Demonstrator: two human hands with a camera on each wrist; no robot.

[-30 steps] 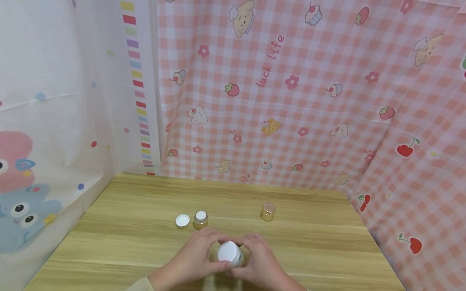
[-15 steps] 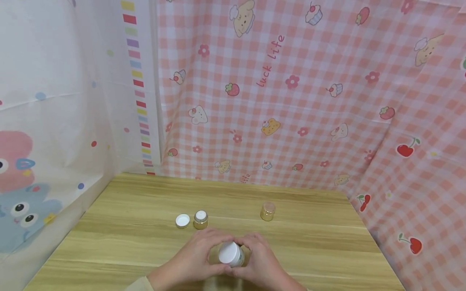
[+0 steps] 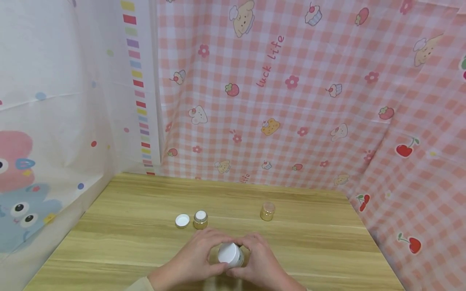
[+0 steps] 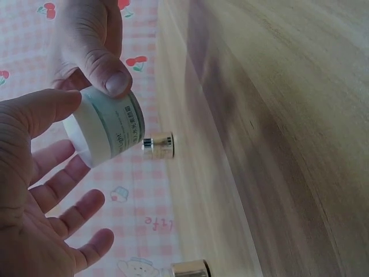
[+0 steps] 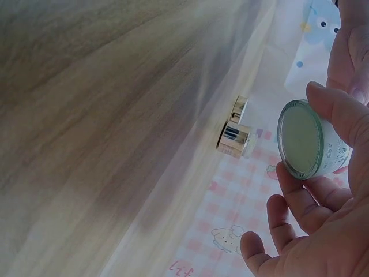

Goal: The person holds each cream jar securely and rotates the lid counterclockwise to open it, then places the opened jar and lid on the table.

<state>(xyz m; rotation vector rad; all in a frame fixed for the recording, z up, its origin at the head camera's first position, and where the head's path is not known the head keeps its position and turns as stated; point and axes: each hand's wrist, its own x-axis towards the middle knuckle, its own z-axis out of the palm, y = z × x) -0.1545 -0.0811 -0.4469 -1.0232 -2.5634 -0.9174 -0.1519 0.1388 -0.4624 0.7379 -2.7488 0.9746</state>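
Between the two hands, above the front of the table, is a tilted cosmetic cream jar (image 4: 120,124) with a white lid (image 3: 228,254) and a pale green body bearing printed text. The left hand (image 3: 198,254) holds the lid end with thumb and forefingers, its other fingers spread apart in the left wrist view. Around the body, the right hand (image 3: 260,258) has its thumb on one side and fingers on the other. The jar's round base (image 5: 301,140) faces the right wrist camera. Some fingertips are hidden behind the jar in the head view.
Beyond the left hand stands a small gold jar (image 3: 200,221) with a white top surface. Just left of it lies a round lid (image 3: 182,221), white inside facing up. Another gold jar (image 3: 267,212) stands farther right on the wooden table (image 3: 309,234). Patterned cloths (image 3: 273,101) hang around.
The cream jar shifts and tilts very slightly between the hands, which stay in almost the same place. The jars and lid on the table have not moved.
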